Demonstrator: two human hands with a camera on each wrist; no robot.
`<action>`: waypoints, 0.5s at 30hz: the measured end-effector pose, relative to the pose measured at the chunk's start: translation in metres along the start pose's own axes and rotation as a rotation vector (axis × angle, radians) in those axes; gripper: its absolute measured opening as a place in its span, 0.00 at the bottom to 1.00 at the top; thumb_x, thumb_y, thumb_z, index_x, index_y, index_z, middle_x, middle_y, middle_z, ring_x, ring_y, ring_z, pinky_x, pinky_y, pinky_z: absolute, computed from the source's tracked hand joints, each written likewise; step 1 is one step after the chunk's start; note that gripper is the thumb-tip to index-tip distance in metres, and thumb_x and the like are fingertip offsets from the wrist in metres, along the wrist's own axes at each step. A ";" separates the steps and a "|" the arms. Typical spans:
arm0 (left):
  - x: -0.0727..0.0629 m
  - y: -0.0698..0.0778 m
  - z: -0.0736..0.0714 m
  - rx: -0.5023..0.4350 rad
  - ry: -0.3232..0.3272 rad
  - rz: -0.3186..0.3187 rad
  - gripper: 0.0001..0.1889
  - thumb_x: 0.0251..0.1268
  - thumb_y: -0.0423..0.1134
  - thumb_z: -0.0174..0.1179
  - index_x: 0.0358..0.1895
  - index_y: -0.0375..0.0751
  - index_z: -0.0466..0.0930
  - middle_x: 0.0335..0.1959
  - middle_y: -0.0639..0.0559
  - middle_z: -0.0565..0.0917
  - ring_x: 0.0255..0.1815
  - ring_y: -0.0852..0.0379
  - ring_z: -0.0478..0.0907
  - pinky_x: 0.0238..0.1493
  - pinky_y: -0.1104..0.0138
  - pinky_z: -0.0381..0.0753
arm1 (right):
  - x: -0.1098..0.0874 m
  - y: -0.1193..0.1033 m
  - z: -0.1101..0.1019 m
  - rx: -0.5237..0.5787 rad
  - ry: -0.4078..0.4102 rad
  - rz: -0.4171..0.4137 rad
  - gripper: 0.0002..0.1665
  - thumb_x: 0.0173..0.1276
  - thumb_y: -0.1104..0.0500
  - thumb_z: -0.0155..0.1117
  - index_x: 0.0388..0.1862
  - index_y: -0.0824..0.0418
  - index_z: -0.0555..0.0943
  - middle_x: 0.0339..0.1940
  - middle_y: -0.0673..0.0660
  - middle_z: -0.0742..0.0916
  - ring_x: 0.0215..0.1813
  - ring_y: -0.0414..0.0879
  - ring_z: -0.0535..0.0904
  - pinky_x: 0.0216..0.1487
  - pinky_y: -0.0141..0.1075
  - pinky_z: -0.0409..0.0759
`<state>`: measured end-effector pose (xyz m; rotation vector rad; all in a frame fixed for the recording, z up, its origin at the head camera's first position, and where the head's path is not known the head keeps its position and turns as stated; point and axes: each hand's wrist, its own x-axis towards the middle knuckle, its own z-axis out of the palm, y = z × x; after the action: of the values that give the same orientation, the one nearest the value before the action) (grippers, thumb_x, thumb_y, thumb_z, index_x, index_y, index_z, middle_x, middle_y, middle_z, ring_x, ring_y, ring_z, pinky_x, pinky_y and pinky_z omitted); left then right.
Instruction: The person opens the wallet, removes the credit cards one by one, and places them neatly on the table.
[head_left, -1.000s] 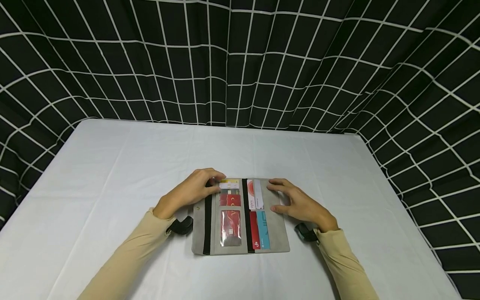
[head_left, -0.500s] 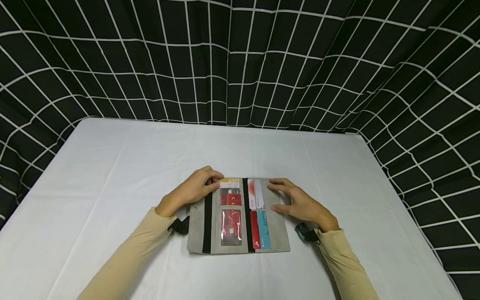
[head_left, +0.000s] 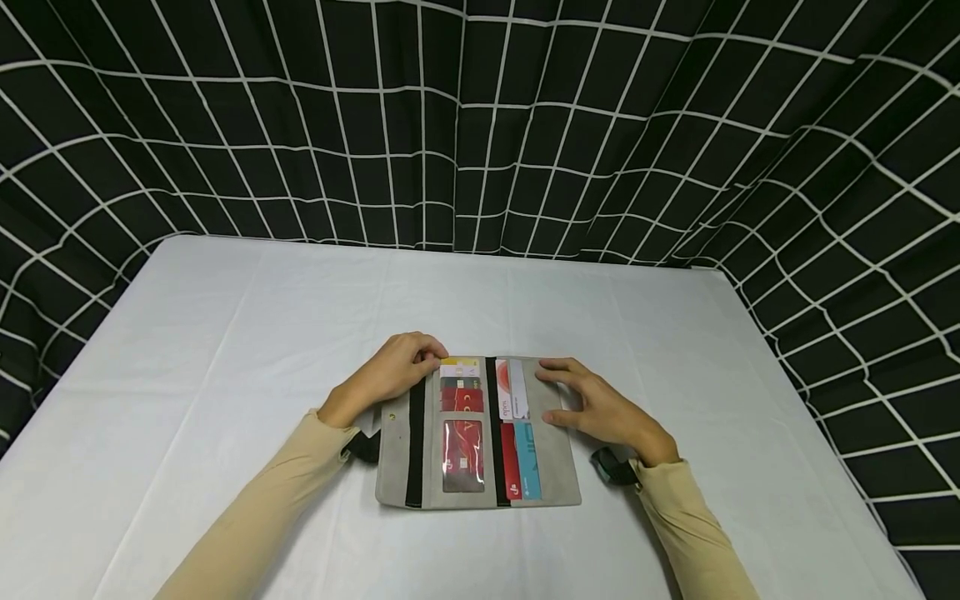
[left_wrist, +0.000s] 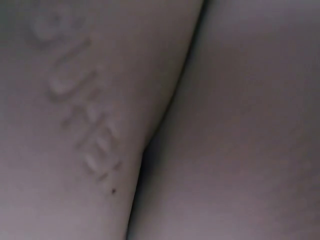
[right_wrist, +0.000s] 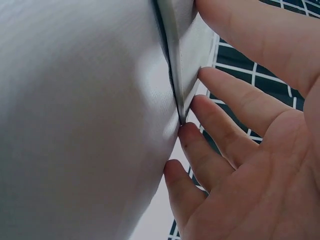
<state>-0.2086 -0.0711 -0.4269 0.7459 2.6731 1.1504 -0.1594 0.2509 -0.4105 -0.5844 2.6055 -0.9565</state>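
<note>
A grey wallet lies spread on the table in the head view, black strips running down its panels. Several cards fill its slots, among them a red card behind a clear window and a blue card. My left hand is at the wallet's upper left, thumb and index finger pinching its top edge beside a yellow card. My right hand rests spread fingertips on the right panel; the right wrist view shows them along the wallet's edge. Close-up, the left wrist view shows embossed lettering on the wallet's outside.
White cloth covers the table around the wallet. Behind and to the right hangs a black curtain with a white grid. Dark wrist cameras sit on both wrists, the right one beside the wallet's right edge.
My left thumb has moved up toward the index finger at the wallet's top edge. The wallet's left flap has shifted slightly left. My right hand has stayed in place.
</note>
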 end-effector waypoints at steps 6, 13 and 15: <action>0.000 0.001 -0.005 -0.006 -0.032 0.008 0.11 0.69 0.32 0.56 0.48 0.33 0.84 0.35 0.49 0.79 0.36 0.58 0.71 0.42 0.66 0.70 | 0.000 0.000 0.000 0.002 0.000 -0.007 0.38 0.63 0.59 0.72 0.71 0.65 0.70 0.75 0.61 0.67 0.76 0.61 0.61 0.73 0.60 0.61; -0.003 0.003 -0.024 -0.067 -0.211 -0.043 0.18 0.73 0.36 0.53 0.61 0.33 0.77 0.44 0.46 0.83 0.44 0.55 0.76 0.50 0.62 0.75 | 0.000 -0.001 0.000 0.010 -0.001 0.000 0.39 0.63 0.59 0.72 0.71 0.65 0.70 0.75 0.61 0.67 0.76 0.61 0.61 0.73 0.61 0.61; -0.003 0.005 -0.029 -0.062 -0.261 -0.049 0.19 0.74 0.37 0.53 0.62 0.33 0.76 0.48 0.43 0.83 0.47 0.53 0.77 0.53 0.60 0.76 | 0.000 -0.001 0.000 0.013 -0.003 0.004 0.39 0.63 0.59 0.72 0.71 0.65 0.70 0.75 0.61 0.67 0.76 0.61 0.61 0.73 0.60 0.61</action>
<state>-0.2132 -0.0878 -0.4030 0.7576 2.4168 1.0399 -0.1588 0.2499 -0.4099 -0.5761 2.5951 -0.9702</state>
